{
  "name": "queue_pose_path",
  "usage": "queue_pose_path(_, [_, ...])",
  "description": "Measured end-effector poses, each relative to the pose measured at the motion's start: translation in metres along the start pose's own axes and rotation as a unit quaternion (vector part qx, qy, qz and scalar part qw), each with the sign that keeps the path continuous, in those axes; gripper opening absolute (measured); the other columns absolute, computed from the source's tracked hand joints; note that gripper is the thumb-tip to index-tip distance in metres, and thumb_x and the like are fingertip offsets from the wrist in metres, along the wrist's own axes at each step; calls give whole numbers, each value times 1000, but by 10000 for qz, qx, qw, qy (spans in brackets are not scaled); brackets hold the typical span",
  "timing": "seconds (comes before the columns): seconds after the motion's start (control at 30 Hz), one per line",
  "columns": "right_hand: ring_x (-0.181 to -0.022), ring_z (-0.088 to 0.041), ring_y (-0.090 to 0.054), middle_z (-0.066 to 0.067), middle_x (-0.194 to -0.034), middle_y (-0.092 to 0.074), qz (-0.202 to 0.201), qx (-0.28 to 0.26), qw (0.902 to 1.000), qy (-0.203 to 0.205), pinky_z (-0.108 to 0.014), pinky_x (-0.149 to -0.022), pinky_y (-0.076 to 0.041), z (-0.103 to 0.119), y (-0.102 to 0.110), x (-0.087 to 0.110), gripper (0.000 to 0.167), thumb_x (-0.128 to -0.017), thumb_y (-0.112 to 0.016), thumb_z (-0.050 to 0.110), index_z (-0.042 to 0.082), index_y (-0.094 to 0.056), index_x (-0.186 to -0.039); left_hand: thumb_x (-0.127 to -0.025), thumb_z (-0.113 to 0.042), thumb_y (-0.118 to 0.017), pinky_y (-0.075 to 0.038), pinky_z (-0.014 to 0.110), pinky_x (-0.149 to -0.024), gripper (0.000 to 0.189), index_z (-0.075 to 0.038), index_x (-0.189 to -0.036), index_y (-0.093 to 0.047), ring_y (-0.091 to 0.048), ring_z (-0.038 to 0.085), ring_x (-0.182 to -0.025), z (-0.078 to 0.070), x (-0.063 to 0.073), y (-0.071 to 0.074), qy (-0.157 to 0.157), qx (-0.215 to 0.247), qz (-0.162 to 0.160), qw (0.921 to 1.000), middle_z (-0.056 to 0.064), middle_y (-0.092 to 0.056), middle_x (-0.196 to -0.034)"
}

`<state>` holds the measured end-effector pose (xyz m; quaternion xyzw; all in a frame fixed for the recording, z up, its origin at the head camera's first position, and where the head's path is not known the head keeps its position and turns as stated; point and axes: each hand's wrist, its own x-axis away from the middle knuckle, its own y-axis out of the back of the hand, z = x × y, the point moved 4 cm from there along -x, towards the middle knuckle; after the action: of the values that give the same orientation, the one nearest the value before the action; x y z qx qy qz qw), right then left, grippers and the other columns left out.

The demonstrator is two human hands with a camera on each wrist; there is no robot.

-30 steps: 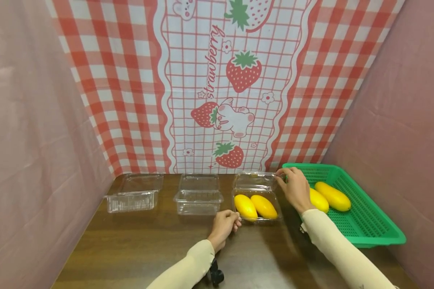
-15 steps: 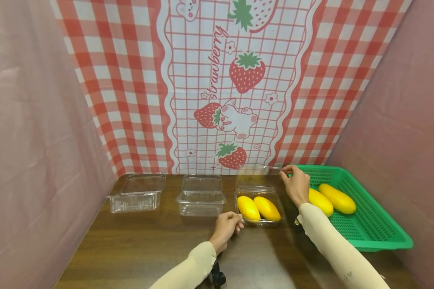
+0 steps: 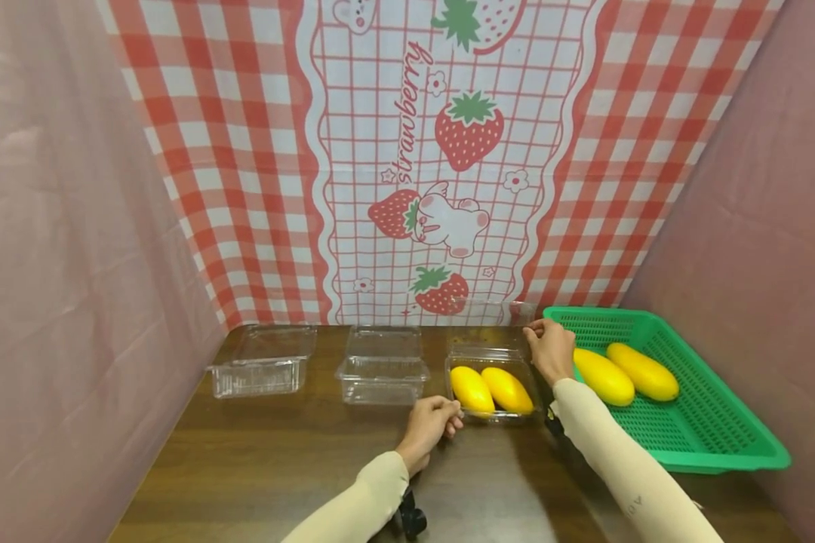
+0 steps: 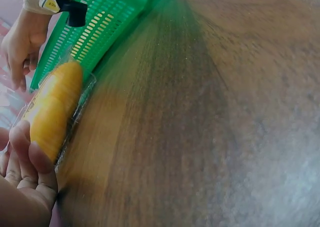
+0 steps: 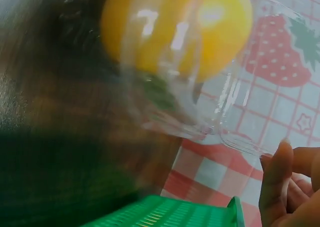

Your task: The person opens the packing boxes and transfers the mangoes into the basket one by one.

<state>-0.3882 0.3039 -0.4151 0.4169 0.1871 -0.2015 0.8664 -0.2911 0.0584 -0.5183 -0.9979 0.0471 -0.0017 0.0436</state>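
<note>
A clear plastic clamshell container (image 3: 509, 417) stands on the table with two yellow mangoes (image 3: 472, 390) side by side in its base. Its lid (image 3: 489, 332) is raised at the back, standing up from the hinge. My right hand (image 3: 552, 351) pinches the lid's right edge between thumb and fingers; the right wrist view shows the lid edge (image 5: 245, 147) at those fingertips. At the front left corner of the base, my left hand (image 3: 429, 430) holds the rim with curled fingers. From the left wrist, the fingers (image 4: 42, 159) appear right beside the mangoes.
Two more clear containers with raised lids, one in the middle (image 3: 382, 388) and one at far left (image 3: 258, 377), stand along the back. A green perforated basket (image 3: 727, 422) with two mangoes (image 3: 641, 371) is at right. Cloth walls enclose the table (image 3: 244, 467).
My right hand has swung the lid up from lying low behind the base to standing. The left hand has stayed at the front corner. The head view has shifted slightly.
</note>
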Motion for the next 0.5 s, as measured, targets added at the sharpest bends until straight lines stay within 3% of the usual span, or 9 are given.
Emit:
queue_pose_path(0.13, [-69,-33,-68,-23,-93,-74,138,178,9997,46,-52,-76,-57,1,-6,0,19,-99,-68,11,-7,-71,-104,-99,-16,-67,-48,20,-53,23,4,-90,-73,-54,8,-56,0,-1,1,21,16,41,10000,3,-68,-70])
queue_pose_path(0.3, [-82,-42,-68,-24,-92,-73,292,570,9980,-6,-55,-77,-56,0,-11,5,19,-99,-69,10,-8,-72,-100,-99,-16,-67,-48,20,-53,23,5,-90,-73,-54,7,-56,1,0,1,48,23,162,9999,1,-67,-70])
queue_pose_path(0.5, [-82,-44,-67,-24,-90,-72,482,761,9959,-58,-57,-75,-54,-2,-17,8,16,-96,-69,9,-7,-73,-93,-99,-15,-67,-47,20,-53,24,7,-92,-73,-53,7,-55,0,2,1,47,19,149,9999,1,-66,-69])
